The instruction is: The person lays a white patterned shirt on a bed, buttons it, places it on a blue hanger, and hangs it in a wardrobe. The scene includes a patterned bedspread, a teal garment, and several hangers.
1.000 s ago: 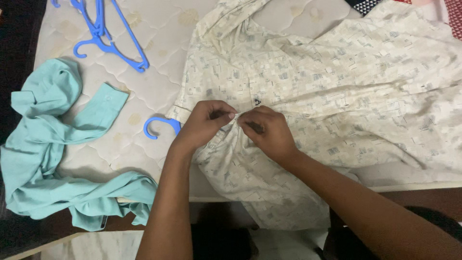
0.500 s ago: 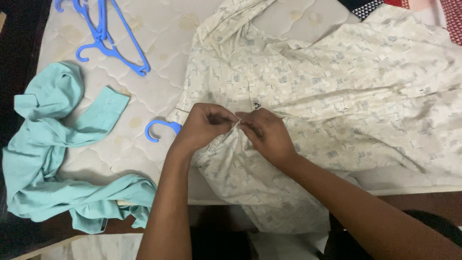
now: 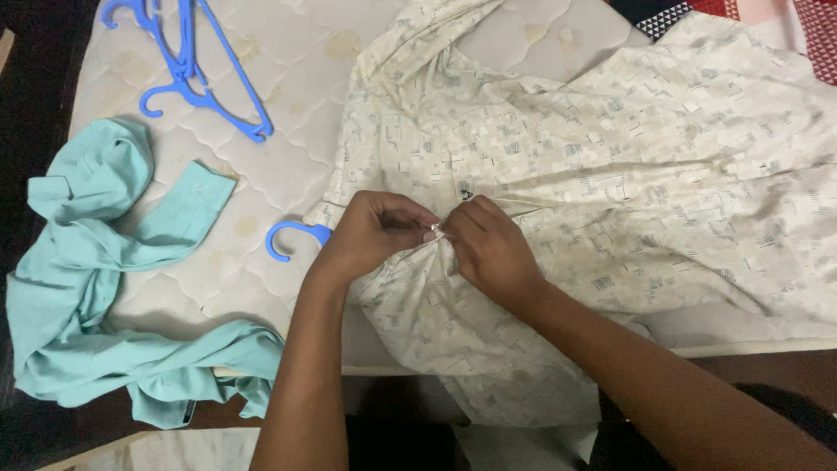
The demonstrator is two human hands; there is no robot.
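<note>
Cream patterned shirt (image 3: 610,148) lay spread across the mattress (image 3: 288,87), hem hanging off the near edge. Left hand (image 3: 366,235) & right hand (image 3: 488,249) met at its front placket, fingertips (image 3: 429,234) pinched together on the fabric w/ thumbs touching. Blue hanger hook (image 3: 292,237) poked out just left.

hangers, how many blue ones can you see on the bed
At least 3. Two or more lie tangled together at the top left of the mattress; their exact number is unclear. One more hook pokes out from under the patterned shirt, beside the left hand.
</note>
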